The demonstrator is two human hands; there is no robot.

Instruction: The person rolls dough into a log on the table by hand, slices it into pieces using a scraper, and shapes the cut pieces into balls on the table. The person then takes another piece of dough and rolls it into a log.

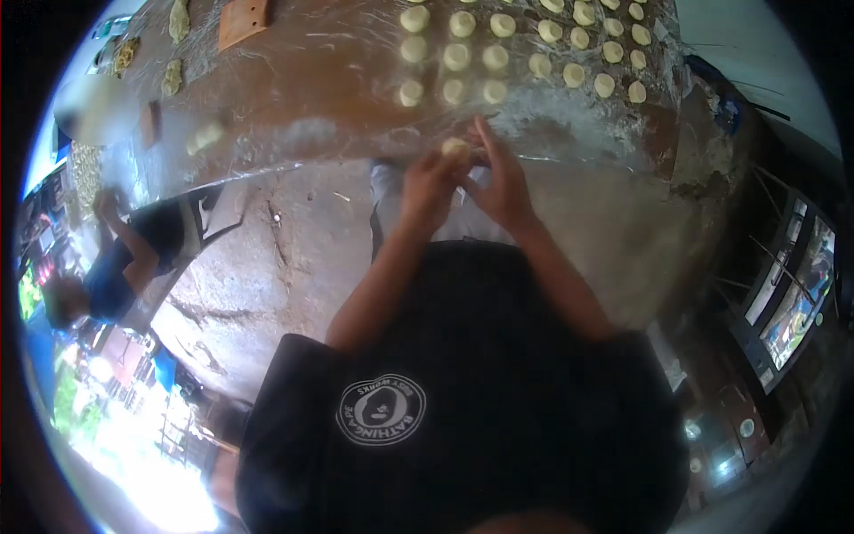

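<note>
In front of my body, at the near edge of the brown table, my left hand is closed on a small pale dough ball at its fingertips. My right hand is beside it, fingers stretched out and thumb apart, its palm facing the dough ball; whether it touches the ball I cannot tell. Beyond both hands, several round dough pieces lie in rows across the tabletop, some with a dimple or fold on top.
A flat orange-brown piece with holes lies at the far left. Lumpy dough strips and a blurred dough piece are nearby. Another person in dark blue works at the table's left end. White flour marks the right side.
</note>
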